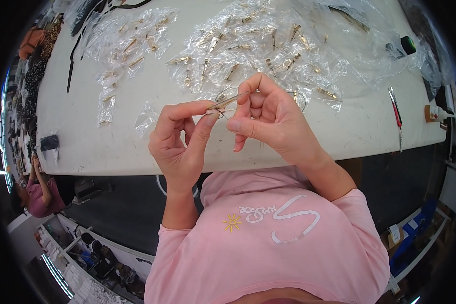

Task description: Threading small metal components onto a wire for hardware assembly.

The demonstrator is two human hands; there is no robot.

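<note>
Above the table's near edge, both my hands work on one slim gold-coloured metal clip [228, 102]. My left hand [179, 137] is closed, pinching the clip's left end between thumb and index finger. My right hand [276, 119] has its curled index finger at the clip's other end; the thumb is bent below, near a thin strand. A fine dark loop, cord or wire, arcs above the clip, and another thin curve shows beside my right hand. What the right hand's other fingers hold, if anything, is hidden.
Small clear bags [233, 45] with gold-coloured metal pieces cover the far table [126, 152]. On the right lie red-handled tweezers or a similar slim tool [396, 114] and a small bottle [435, 113]. A black strap [72, 63] lies left. Another person [44, 195] is at the left end.
</note>
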